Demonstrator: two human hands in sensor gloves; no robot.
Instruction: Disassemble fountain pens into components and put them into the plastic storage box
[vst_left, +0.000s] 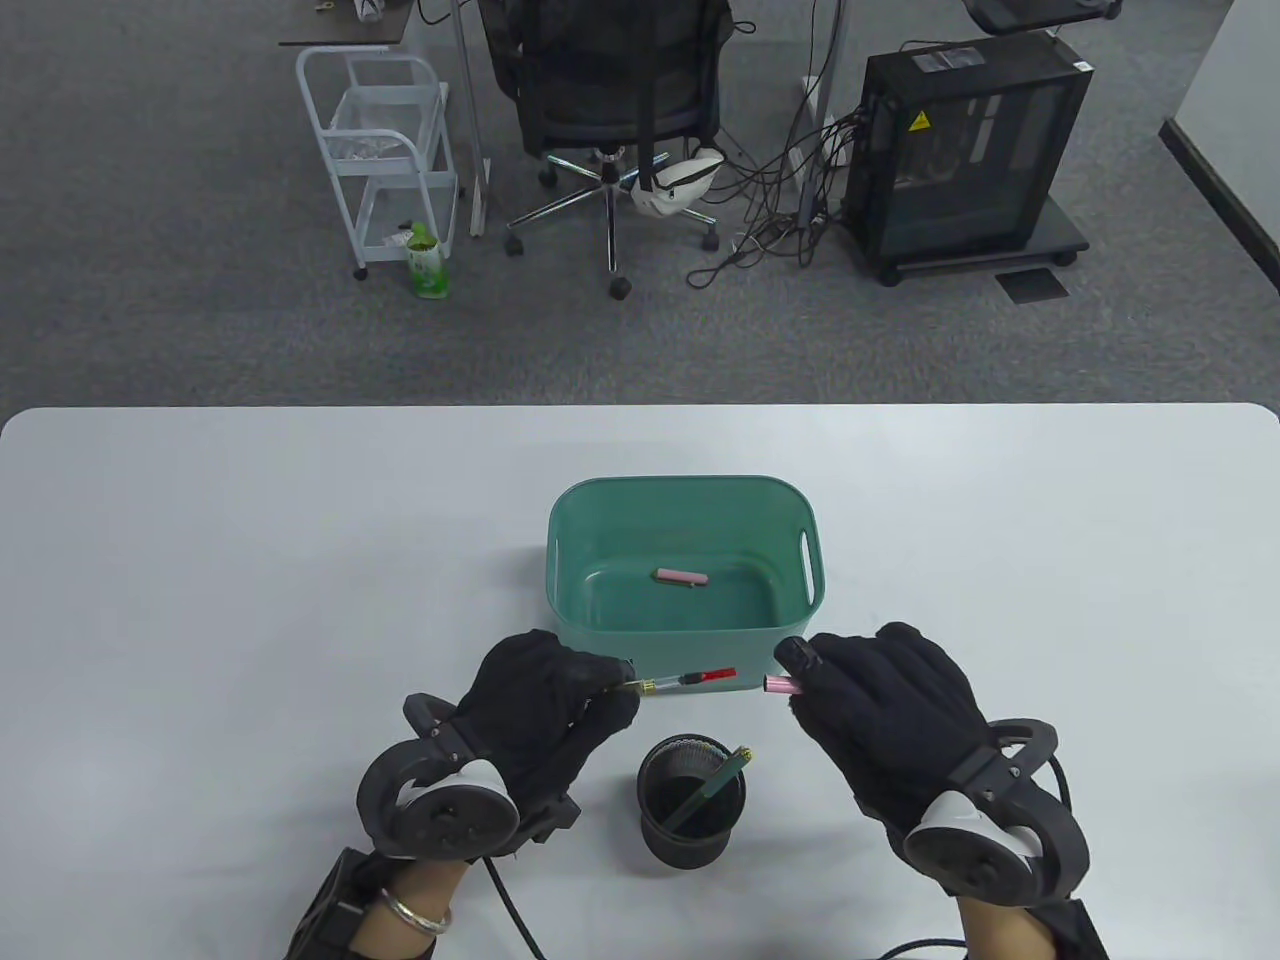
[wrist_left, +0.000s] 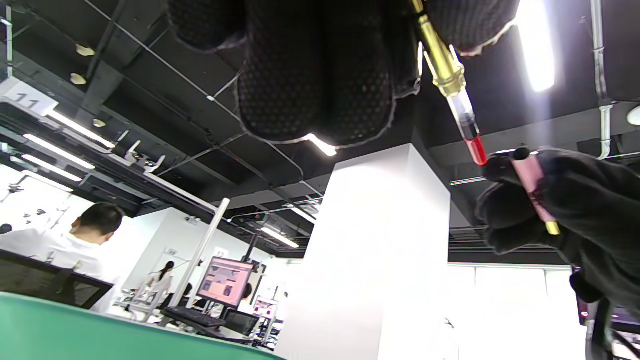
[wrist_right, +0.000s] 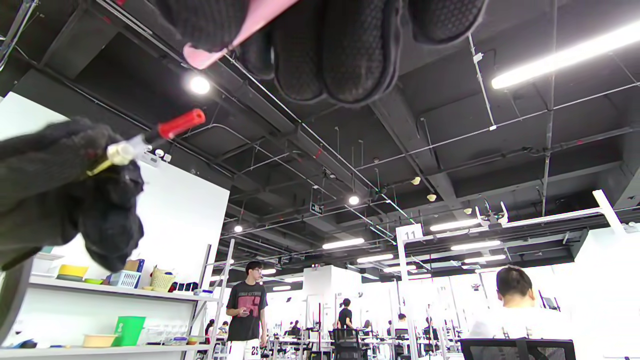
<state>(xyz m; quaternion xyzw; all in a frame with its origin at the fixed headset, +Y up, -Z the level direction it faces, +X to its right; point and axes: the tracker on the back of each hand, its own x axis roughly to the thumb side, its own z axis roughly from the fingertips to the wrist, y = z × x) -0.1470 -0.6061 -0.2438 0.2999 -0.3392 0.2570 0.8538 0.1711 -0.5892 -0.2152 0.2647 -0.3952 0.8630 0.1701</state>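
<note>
Left hand (vst_left: 545, 700) pinched the gold-collared nib section with its clear, red-ended converter (vst_left: 690, 680); right hand (vst_left: 880, 700) was curled round the pink barrel (vst_left: 780, 685), both just in front of the green storage box (vst_left: 800, 520) (one pink part (vst_left: 682, 577) already inside). Parts looked light, stiff and slick, the converter probably fragile, so I'd grip the collar. The nib was hidden in the glove, and the green pen (vst_left: 715, 785) in the mesh cup (vst_left: 690, 840) was half buried.

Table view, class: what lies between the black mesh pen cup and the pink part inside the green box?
The box's near wall, and above the table the pen's inner section held by the left hand.
</note>
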